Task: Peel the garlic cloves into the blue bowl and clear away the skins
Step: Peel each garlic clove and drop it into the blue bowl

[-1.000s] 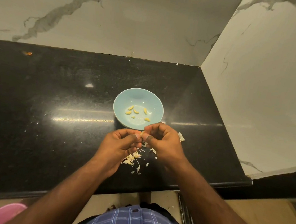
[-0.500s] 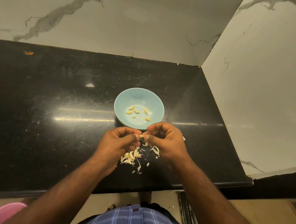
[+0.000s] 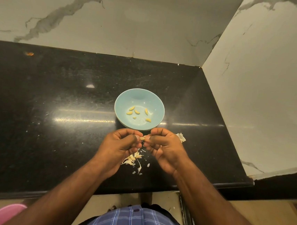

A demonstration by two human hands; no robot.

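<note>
Little has shifted since the earlier frame: both hands stay low of centre, just below the blue bowl [image 3: 140, 100] on the black surface [image 3: 36, 101]. Left hand [image 3: 121, 146] and right hand [image 3: 166, 148] each pinch one garlic clove [image 3: 142, 138] between curled fingertips, peeling it. Peeled cloves [image 3: 137, 111] lie in the bowl; skins [image 3: 132, 159] litter beneath. Next, I'd judge, strip it and drop it in.
</note>
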